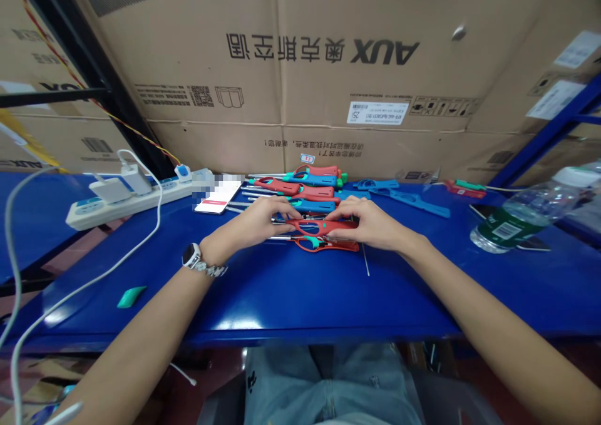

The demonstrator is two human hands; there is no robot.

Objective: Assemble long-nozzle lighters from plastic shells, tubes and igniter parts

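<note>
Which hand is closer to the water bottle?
Right. The right hand, at the red lighter, has the bottle off to its right; the left hand, at the lighter's left end, is farther away.

Both hands, left (271,217) and right (364,225), at a red casing (322,226), probably a lighter's, above the blue table (300,293).

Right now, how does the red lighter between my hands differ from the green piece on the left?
The red lighter is long, the green piece much shorter. Your left hand and right hand hold the lighter; the green piece lies loose on the table. Both look plastic.
</note>
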